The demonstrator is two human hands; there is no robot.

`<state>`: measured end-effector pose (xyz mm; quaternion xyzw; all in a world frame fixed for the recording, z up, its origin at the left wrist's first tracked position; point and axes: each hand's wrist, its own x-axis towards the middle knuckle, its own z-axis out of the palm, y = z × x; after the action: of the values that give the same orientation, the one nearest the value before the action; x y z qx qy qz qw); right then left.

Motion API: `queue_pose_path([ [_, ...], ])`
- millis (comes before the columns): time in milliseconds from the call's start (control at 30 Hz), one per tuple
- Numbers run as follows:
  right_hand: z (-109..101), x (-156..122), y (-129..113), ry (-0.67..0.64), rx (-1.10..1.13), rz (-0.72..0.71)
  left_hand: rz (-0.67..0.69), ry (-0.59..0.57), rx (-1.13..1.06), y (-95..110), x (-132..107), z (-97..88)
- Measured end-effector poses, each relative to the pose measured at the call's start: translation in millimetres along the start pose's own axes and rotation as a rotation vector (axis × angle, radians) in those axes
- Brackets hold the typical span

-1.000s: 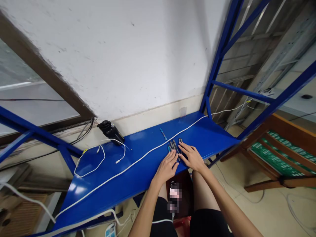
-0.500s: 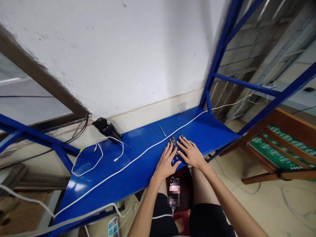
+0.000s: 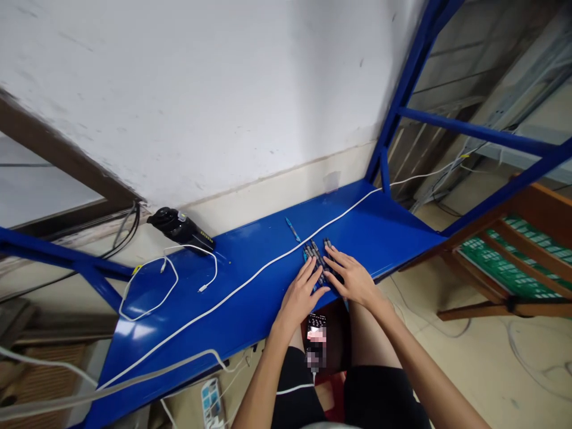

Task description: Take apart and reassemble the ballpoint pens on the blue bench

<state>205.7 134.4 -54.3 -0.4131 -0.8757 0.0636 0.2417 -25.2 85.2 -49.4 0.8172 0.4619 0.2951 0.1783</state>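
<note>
Both of my hands rest on a bunch of dark pens point(image 3: 315, 254) lying side by side on the blue metal shelf point(image 3: 250, 310). My left hand point(image 3: 302, 293) lies flat with fingers stretched over the left part of the bunch. My right hand point(image 3: 351, 276) lies flat with fingers spread over the right part. The pens' tips stick out beyond my fingertips. A single blue pen point(image 3: 292, 227) lies apart, farther back towards the wall.
A long white cable point(image 3: 232, 292) runs diagonally across the shelf. A black device point(image 3: 179, 227) with a looped white charging cable point(image 3: 152, 283) sits at the back left. A phone point(image 3: 316, 339) lies on my lap. Blue frame posts point(image 3: 404, 89) rise at the right; a wooden frame point(image 3: 513, 256) stands beyond.
My hands stay on the pens, shifting only slightly. The camera has tipped downward and to the right, so the shelf and wall sit a little differently in view.
</note>
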Motion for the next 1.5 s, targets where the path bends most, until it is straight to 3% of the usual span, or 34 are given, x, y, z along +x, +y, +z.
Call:
queue_pose_path([
  [167, -1, 1, -1, -0.01, 0.026, 0.006, -0.018, -0.01, 0.034, 1, 7, -4.2],
  [267, -1, 2, -1, -0.008, 0.021, 0.027, -0.04, 0.037, 0.03, -7, 27, -18.3],
  [433, -1, 3, -1, 0.021, 0.027, 0.056, -0.167, 0.252, 0.058, -53, 88, -41.8],
  [600, 0, 3, -1, 0.065, 0.036, 0.117, -0.345, 0.232, 0.122, -100, 124, -34.0],
  [767, 1, 3, -1, 0.084, 0.046, 0.147, -0.329, 0.345, 0.073, -111, 118, -23.1],
  [1000, 4, 3, -2, 0.132, 0.059, 0.202, -0.348, 0.438, 0.009, -112, 108, -31.8],
  [1067, 5, 3, -2, 0.138, 0.064, 0.228, -0.302, 0.508, -0.158, -108, 109, -34.5],
  [1133, 5, 2, -2, 0.144, 0.068, 0.254, -0.248, 0.532, -0.463, -99, 113, -33.9],
  [1267, 6, 2, -2, 0.165, 0.069, 0.279, -0.26, 0.433, -0.972, -72, 118, -22.2],
  [1500, 1, 5, -3, 0.233, 0.184, 0.318, -0.238, 0.216, -1.31, -32, 118, -6.7],
])
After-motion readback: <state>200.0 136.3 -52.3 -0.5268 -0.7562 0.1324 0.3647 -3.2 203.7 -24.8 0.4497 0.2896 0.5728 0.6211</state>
